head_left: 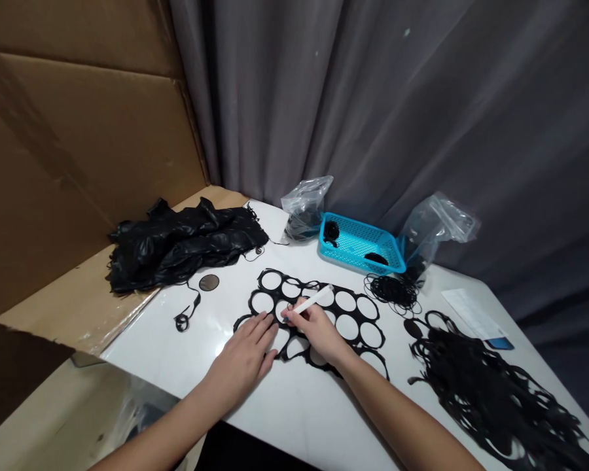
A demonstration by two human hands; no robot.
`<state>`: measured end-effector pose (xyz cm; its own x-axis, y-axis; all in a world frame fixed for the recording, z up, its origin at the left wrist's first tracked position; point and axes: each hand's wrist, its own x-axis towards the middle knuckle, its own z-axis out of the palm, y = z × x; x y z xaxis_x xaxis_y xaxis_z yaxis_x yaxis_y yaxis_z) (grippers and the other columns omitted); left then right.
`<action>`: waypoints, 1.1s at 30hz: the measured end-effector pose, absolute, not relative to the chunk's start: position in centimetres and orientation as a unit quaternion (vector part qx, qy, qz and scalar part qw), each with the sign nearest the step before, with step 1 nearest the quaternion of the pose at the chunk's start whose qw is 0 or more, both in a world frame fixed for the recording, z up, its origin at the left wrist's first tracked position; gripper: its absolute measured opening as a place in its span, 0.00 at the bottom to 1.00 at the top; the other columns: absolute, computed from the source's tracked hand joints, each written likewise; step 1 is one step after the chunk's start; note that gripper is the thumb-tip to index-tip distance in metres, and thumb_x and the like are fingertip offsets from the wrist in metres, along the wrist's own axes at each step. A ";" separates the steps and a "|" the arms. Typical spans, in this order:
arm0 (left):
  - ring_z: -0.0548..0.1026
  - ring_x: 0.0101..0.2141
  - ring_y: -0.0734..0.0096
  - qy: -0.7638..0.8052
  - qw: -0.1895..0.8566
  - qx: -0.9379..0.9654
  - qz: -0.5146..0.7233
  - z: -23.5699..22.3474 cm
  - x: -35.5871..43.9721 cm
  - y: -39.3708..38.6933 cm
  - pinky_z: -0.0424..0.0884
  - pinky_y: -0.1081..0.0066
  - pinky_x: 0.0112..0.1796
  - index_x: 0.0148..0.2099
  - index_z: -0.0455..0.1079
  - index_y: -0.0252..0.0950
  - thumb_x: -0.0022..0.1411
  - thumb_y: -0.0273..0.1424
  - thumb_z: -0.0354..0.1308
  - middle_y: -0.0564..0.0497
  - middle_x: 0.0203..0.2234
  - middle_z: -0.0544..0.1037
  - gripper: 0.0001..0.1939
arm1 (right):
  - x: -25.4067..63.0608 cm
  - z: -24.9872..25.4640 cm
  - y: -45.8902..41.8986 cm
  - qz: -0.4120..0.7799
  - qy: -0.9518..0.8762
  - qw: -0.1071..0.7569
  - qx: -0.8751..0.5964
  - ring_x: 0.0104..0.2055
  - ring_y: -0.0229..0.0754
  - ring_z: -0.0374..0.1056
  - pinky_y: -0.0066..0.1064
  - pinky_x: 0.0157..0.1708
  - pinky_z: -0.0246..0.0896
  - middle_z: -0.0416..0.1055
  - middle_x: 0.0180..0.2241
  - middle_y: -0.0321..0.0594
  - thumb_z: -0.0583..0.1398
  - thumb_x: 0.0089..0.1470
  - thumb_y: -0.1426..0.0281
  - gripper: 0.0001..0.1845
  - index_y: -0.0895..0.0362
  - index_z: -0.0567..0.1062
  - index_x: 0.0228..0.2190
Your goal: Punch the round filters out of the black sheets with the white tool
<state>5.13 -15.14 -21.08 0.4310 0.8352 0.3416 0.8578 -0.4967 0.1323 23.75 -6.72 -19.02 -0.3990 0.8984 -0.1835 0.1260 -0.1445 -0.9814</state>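
A thin black sheet with rows of round holes (359, 321) lies flat on the white table, which shows through the holes. My left hand (248, 343) rests on the sheet's left part, palm down with the fingers stretched out. Just right of it, my right hand (317, 327) grips a slim white pen-shaped tool (315, 299) between thumb and fingers. The tool slants down to the left, its dark tip close to a hole's rim near my left fingertips. Whether the tip touches the sheet I cannot tell. Both hands cover parts of the sheet.
Behind the sheet stands a blue basket (356, 265) holding black rings, between clear bags (302, 219) (434, 226). Black rings (395, 292) lie beside it. A black heap (491, 392) lies at right, folded black sheets (181, 242) at left, near a dark disc (209, 282) and cardboard (78, 150).
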 end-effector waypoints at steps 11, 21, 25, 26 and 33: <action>0.67 0.60 0.51 -0.504 0.012 -0.840 -0.201 -21.2 5.2 -15.2 0.65 0.50 0.58 0.61 0.66 0.31 0.69 0.29 0.52 0.39 0.59 0.71 0.19 | 23.3 -19.4 -7.8 0.415 -0.729 0.310 -0.448 0.34 0.42 0.66 0.31 0.37 0.59 0.70 0.29 0.35 0.55 0.62 0.65 0.11 0.53 0.65 0.27; 0.67 0.60 0.51 -0.508 -0.004 -0.839 -0.195 -20.8 5.3 -15.1 0.57 0.45 0.61 0.60 0.66 0.32 0.69 0.27 0.51 0.39 0.57 0.72 0.19 | 23.2 -19.0 -8.0 0.436 -0.708 0.315 -0.457 0.32 0.40 0.64 0.30 0.35 0.58 0.68 0.28 0.33 0.55 0.61 0.65 0.12 0.53 0.64 0.26; 0.67 0.60 0.52 -0.511 -0.007 -0.837 -0.197 -20.8 5.4 -15.1 0.57 0.47 0.61 0.59 0.67 0.33 0.69 0.28 0.50 0.40 0.57 0.73 0.18 | 23.2 -19.0 -8.0 0.437 -0.704 0.318 -0.461 0.31 0.40 0.64 0.30 0.34 0.58 0.68 0.28 0.33 0.55 0.61 0.65 0.11 0.53 0.65 0.27; 0.67 0.60 0.52 -0.513 -0.006 -0.836 -0.197 -20.8 5.4 -15.2 0.57 0.47 0.61 0.59 0.67 0.33 0.70 0.29 0.50 0.40 0.57 0.73 0.18 | 23.2 -19.0 -8.0 0.430 -0.710 0.317 -0.458 0.31 0.40 0.64 0.30 0.35 0.59 0.68 0.28 0.33 0.56 0.61 0.66 0.11 0.53 0.65 0.27; 0.67 0.60 0.52 -0.510 -0.002 -0.835 -0.205 -20.9 5.3 -15.2 0.57 0.47 0.61 0.60 0.67 0.33 0.69 0.28 0.50 0.40 0.58 0.72 0.18 | 23.1 -19.8 -8.6 0.322 -0.790 0.296 -0.430 0.37 0.43 0.66 0.34 0.40 0.61 0.70 0.32 0.38 0.54 0.64 0.72 0.09 0.54 0.66 0.29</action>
